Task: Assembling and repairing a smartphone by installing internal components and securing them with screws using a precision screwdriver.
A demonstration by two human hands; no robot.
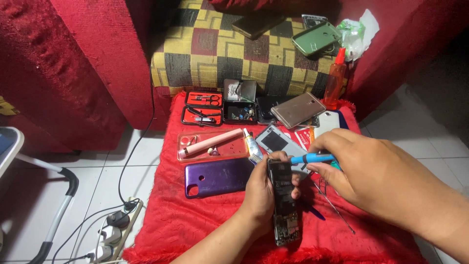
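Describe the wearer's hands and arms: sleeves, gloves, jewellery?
Both the left hand and the right hand are bare: no gloves, and no rings, watch or bands visible. Both forearms are uncovered as far as the frame shows; no sleeve edge is in view. Nails look short and unpainted.

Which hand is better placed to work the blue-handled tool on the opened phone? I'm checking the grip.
Probably the right hand: it holds the blue-handled tool at the opened black phone, which the left hand steadies.

Red-white packet (pixel 304 137) (flat, partly hidden) beside small white tube (pixel 252 148).
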